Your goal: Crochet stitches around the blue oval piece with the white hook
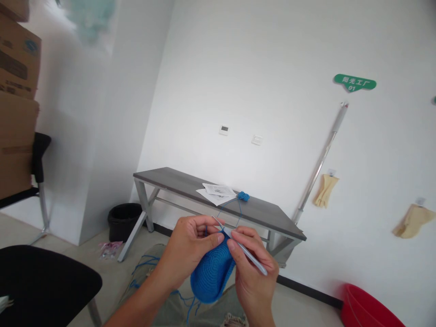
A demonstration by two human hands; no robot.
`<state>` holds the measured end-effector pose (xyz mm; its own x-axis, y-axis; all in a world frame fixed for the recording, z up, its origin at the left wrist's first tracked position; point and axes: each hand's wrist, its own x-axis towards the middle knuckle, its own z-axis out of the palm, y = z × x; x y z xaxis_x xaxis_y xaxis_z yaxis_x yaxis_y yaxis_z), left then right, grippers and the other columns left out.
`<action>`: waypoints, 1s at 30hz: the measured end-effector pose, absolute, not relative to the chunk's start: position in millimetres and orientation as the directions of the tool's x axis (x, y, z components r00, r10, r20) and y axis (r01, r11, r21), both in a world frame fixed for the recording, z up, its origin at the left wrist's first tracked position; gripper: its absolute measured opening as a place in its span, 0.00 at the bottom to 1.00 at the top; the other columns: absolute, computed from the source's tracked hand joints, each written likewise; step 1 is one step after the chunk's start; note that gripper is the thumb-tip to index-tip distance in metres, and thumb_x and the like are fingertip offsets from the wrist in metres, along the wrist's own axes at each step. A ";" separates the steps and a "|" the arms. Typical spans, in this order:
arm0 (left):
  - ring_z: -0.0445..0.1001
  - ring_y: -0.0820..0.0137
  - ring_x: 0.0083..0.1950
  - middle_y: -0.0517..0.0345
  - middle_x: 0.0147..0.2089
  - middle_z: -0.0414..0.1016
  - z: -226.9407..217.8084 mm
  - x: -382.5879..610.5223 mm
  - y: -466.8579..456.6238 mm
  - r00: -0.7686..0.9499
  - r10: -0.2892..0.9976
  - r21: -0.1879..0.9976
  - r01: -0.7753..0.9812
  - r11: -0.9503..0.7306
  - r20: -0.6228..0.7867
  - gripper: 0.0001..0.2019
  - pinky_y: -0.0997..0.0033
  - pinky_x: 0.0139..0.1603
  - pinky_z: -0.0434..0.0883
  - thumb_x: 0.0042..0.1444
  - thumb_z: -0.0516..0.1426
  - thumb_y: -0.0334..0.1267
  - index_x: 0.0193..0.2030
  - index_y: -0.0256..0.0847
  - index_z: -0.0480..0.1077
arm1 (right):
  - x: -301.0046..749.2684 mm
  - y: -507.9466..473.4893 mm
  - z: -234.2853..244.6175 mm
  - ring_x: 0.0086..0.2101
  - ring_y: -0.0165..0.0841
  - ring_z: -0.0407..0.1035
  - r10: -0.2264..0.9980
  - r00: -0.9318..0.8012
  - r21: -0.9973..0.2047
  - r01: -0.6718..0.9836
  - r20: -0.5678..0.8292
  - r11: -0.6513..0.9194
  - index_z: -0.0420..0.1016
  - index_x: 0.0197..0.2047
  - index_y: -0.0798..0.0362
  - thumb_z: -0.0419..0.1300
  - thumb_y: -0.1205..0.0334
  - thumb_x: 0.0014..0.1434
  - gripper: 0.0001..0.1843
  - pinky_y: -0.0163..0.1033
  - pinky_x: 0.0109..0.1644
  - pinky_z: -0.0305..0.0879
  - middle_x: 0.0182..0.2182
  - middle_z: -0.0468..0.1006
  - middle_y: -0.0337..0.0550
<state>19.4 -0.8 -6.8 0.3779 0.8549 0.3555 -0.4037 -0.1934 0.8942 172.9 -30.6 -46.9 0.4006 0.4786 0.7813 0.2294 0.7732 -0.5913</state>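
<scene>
Head view shows the left hand [190, 245] pinching the blue crochet piece [211, 277] in front of the grey table [177, 180], while the right hand [252, 268] grips the crochet hook [243, 249] at its top edge.

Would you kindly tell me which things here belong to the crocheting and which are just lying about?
In use: blue crocheted piece in left hand, crochet hook in right hand, blue yarn.
Lying about: black bin, red basin, hanging gloves.
</scene>
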 end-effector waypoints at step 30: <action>0.70 0.74 0.29 0.54 0.33 0.80 -0.1 3.7 -23.6 0.393 0.872 0.857 -0.513 -0.055 0.291 0.26 0.76 0.29 0.63 0.44 0.74 0.46 0.48 0.34 0.81 | 162.2 -46.7 -18.9 0.29 0.26 0.70 0.699 0.390 -0.684 -0.203 0.600 0.701 0.89 0.34 0.46 0.81 0.57 0.43 0.12 0.29 0.28 0.65 0.29 0.79 0.40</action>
